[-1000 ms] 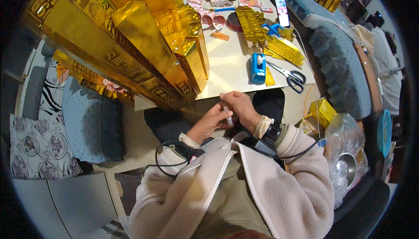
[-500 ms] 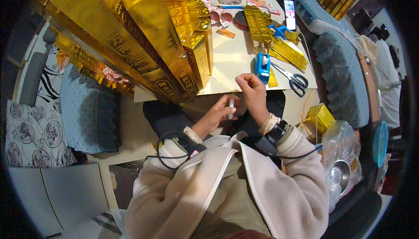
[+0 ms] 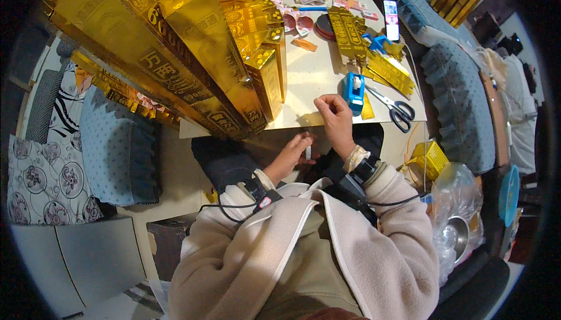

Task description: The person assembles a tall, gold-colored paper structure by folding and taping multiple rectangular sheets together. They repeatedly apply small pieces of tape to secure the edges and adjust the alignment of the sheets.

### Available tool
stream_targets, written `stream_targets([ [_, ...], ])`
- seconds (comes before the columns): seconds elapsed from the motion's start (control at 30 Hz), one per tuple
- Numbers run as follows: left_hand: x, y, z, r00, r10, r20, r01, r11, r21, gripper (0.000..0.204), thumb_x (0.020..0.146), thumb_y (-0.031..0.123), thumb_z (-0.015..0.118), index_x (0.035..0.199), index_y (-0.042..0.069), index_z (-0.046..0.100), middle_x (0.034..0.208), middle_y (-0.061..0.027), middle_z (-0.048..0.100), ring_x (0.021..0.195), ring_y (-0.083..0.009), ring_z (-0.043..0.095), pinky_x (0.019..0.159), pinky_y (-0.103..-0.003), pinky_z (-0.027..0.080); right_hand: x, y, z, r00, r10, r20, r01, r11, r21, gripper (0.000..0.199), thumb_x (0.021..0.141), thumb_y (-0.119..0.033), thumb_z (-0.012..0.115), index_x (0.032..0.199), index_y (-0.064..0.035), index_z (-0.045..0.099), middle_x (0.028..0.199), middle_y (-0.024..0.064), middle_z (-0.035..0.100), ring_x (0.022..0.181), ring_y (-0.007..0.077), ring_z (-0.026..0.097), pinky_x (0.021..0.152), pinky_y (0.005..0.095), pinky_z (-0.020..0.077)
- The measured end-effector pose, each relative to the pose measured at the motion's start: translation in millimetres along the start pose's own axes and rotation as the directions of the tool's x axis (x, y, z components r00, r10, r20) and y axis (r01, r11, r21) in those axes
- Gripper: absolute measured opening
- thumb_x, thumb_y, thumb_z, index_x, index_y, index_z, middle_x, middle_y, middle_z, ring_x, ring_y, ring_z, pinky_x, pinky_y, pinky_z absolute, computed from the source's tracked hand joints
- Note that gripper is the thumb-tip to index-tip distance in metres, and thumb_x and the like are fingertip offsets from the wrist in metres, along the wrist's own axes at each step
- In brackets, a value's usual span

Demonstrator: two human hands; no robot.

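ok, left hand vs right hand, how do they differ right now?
The left hand holds a small white piece; the right hand is curled, with nothing clearly visible in it. The left hand is over the lap; the right hand is at the table's edge, near the blue tape dispenser. Both have dark straps at the wrist.

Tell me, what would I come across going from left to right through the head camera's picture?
Patterned cushion → blue cloth-covered seat → left hand → right hand → scissors → metal bowl → light-blue basin.
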State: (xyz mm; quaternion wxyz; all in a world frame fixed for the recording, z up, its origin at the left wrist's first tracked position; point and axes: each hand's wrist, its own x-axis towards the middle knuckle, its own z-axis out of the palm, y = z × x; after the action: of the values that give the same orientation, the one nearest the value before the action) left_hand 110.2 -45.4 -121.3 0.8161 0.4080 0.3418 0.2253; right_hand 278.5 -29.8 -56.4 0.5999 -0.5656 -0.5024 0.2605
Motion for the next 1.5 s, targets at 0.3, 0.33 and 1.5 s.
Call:
stream_targets([
  [0.3, 18.6, -9.6, -10.1, 0.996, 0.080, -0.043, -0.073, 0.986, 0.147, 0.043, 0.101, 0.036, 0.062, 0.133, 0.009, 0.052, 0.114, -0.0029, 0.060, 0.099, -0.0142, 0.061, 0.075, -0.030, 0.050, 21.4, 4.6, 8.5, 0.999, 0.034, -0.008, -0.034, 0.999, 0.014, 0.018, 0.097, -0.017, 0.075, 0.097, -0.0003, 0.070, 0.087, 0.0014, 0.064, 0.077, 0.0097, 0.055, 0.070, 0.0257, 0.0469],
  [0.33, 19.6, -9.4, -13.8, 0.998, 0.035, -0.060, -0.027, 0.992, 0.126, 0.042, 0.101, 0.036, 0.062, 0.130, 0.008, 0.053, 0.113, -0.0028, 0.060, 0.099, -0.0143, 0.061, 0.074, -0.029, 0.050, 25.0, 6.3, 10.0, 0.999, 0.052, -0.012, -0.052, 0.998, 0.032, 0.018, 0.096, -0.017, 0.076, 0.096, 0.0003, 0.070, 0.088, 0.0026, 0.065, 0.077, 0.0104, 0.056, 0.070, 0.0267, 0.0475],
  [1.5, 40.8, -9.0, -25.1, 0.740, 0.609, -0.286, -0.277, 0.663, 0.696, 0.061, 0.091, 0.054, 0.075, 0.119, -0.001, 0.073, 0.112, -0.0196, 0.076, 0.103, -0.0357, 0.073, 0.092, -0.043, 0.054, 41.4, 22.8, 14.1, 0.999, 0.044, -0.009, -0.044, 0.998, -0.040, 0.016, 0.093, -0.015, 0.078, 0.095, -0.0004, 0.071, 0.088, 0.0035, 0.063, 0.076, 0.0117, 0.057, 0.069, 0.0270, 0.0483],
])
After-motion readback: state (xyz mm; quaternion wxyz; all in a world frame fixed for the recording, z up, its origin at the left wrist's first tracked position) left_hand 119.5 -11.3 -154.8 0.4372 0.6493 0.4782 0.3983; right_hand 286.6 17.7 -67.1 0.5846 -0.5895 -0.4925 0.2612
